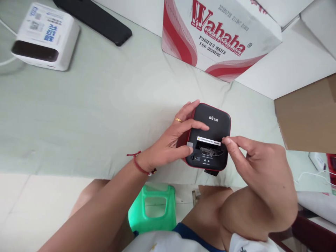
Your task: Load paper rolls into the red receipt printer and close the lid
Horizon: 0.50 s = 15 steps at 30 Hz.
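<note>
Black-and-red device (222,120) sits on worktop (110,105). Left hand (168,143) braces it, grip spread wide; right hand (265,168), grip pinched narrow by white strip (208,140), contents unclear. Strip is still on; crinkled film (208,151) shows beneath.

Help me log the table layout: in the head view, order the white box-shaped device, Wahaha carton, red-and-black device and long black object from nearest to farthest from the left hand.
1. Red-and-black device: touched by the left hand.
2. Wahaha carton: top, right of centre.
3. Long black object: upper left.
4. White box-shaped device: farthest left, near the corner.
</note>
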Motion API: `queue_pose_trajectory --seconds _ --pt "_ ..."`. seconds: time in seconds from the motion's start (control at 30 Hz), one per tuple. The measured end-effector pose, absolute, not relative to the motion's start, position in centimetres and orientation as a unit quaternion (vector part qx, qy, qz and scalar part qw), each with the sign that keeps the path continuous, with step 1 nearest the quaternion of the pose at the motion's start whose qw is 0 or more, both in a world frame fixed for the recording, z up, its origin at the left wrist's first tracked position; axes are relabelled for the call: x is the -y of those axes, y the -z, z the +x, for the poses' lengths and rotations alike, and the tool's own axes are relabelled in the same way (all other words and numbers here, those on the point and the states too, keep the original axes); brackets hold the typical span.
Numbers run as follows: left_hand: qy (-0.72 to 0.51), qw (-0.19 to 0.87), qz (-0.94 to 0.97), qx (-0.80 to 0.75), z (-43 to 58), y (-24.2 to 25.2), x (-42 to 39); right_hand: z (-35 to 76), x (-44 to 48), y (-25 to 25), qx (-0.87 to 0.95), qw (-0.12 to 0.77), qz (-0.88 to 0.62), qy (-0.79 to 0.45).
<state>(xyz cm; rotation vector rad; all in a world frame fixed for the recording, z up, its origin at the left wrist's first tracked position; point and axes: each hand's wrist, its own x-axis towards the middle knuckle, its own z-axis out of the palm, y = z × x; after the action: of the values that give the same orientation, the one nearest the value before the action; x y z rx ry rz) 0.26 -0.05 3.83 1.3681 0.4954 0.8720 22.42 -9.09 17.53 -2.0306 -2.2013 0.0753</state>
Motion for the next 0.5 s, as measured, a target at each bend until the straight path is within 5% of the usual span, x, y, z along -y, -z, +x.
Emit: queue_pose_trajectory --seconds 0.2,0.5 --pt "-0.380 0.720 0.530 -0.238 0.3 -3.3 0.2 22.7 9.8 -18.7 0.791 0.129 -0.588 -0.108" --pt "-0.403 0.760 0.432 -0.270 1.6 -2.3 0.0 22.4 11.6 -19.2 0.829 0.017 -0.509 -0.231"
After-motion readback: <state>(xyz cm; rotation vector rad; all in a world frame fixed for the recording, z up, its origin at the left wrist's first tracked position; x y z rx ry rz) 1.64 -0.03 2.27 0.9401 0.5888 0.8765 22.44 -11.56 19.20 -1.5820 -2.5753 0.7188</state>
